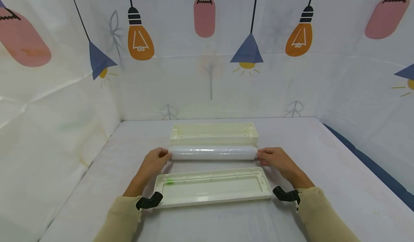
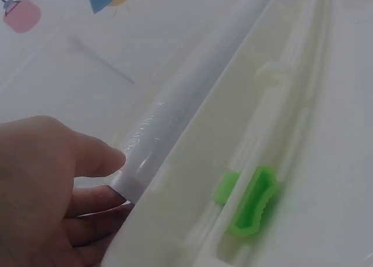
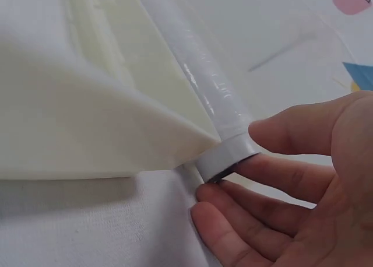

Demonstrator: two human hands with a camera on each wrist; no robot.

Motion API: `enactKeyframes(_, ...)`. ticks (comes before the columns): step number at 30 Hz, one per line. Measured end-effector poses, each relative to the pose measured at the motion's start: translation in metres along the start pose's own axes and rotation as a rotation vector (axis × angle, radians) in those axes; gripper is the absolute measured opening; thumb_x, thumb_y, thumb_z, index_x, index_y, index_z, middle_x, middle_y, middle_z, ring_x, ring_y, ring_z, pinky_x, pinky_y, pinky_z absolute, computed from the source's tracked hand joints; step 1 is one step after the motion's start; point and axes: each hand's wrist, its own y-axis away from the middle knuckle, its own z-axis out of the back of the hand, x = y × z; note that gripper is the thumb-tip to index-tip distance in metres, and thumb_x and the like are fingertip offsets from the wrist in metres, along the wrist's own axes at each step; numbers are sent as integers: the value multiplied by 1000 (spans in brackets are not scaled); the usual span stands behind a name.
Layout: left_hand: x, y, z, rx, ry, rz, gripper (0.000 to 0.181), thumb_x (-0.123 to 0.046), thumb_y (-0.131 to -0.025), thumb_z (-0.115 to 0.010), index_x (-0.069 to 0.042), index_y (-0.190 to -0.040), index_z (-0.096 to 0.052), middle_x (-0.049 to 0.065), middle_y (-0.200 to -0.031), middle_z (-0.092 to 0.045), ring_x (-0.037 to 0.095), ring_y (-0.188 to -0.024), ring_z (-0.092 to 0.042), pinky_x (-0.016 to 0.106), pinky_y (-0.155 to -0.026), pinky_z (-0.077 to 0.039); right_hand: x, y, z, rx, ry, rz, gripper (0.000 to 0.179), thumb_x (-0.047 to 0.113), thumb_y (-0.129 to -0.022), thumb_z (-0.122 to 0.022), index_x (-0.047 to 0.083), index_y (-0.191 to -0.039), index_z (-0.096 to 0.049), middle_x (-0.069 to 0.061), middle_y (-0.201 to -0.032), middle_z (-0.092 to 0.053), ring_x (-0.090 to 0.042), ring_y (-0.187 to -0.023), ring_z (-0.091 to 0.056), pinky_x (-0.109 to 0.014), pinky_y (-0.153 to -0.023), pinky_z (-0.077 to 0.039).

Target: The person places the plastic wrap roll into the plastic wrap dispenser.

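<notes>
Sleeves (image 1: 119,217): On my head feed I recorded two beige cuffs, one behind the left hand (image 1: 155,161), one behind the right hand (image 1: 278,160).
Wrist devices (image 1: 286,194): I noted a black unit at the inner side of each cuff, back from the fingers.
Shallow tray (image 1: 213,192): Cream, it lay on the white table cover (image 1: 207,227) on the near side of both hands, slightly askew, its right end farther off than its left.
Green piece (image 2: 253,203): I found it seated on the shallow tray's rail (image 1: 223,177), toward the left hand's end.
Left hand: Grasping; thumb and fingers pinched the left end of the glossy white roll (image 1: 213,153).
Right hand: Grasping; I saw the thumb against the roll's right end and the forefinger opposite, its tip hidden, the other fingers bent below.
Roll: It spanned the space between the hands, beyond the shallow tray. I could not tell whether it touched the table cover.
Long box (image 1: 213,141): Cream and open-topped, it stood just past both hands, roughly parallel to the roll; contact between the two could not be determined.
Blue strip (image 1: 365,159): Dark, it ran well to the right of the right hand, along the table's side.
Backdrop (image 1: 181,87): White sheeting printed with bulbs and lamps hung well beyond both hands.
</notes>
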Motion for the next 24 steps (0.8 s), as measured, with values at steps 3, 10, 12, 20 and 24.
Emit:
enactKeyframes(3, 0, 0, -1, -13, 7, 5, 35, -32, -101, -61, -2, -120, -64, 10, -111, -67, 24, -98, -62, 41, -84, -51, -1, 0, 2, 15, 16, 4, 41, 22, -100, -63, -9, -127, -62, -22, -129, -62, -31, -114, -64, -47, -101, -49)
enactKeyframes(10, 2, 1, -2, -32, 18, 4, 38, -32, -98, -65, 0, -118, -63, 14, -116, -65, 28, -107, -58, 45, -91, -48, -1, -1, 8, 68, 75, 22, 40, 24, -97, -67, -1, -128, -66, -15, -130, -64, -30, -115, -62, -55, -104, -43)
enactKeyframes(12, 3, 1, -3, -36, 28, 3, 39, -31, -97, -67, 1, -118, -63, 15, -116, -65, 29, -107, -57, 45, -92, -48, -1, 0, 9, 81, 85, 30, 40, 25, -96, -68, 0, -128, -66, -14, -129, -64, -29, -115, -60, -54, -103, -42)
enactKeyframes(20, 4, 1, -4, -36, 60, 0, 37, -28, -96, -69, 2, -116, -62, 15, -116, -64, 29, -108, -57, 44, -91, -47, 1, 0, 11, 107, 69, 61, 41, 26, -96, -69, 0, -127, -65, -14, -127, -64, -27, -112, -60, -45, -96, -45)
enactKeyframes(24, 5, 1, -3, -35, 75, -10, 37, -27, -96, -69, 2, -117, -62, 14, -116, -64, 28, -107, -57, 41, -90, -48, 3, 1, 12, 116, 40, 87, 40, 22, -94, -71, -1, -125, -64, -15, -127, -63, -26, -110, -57, -39, -90, -45)
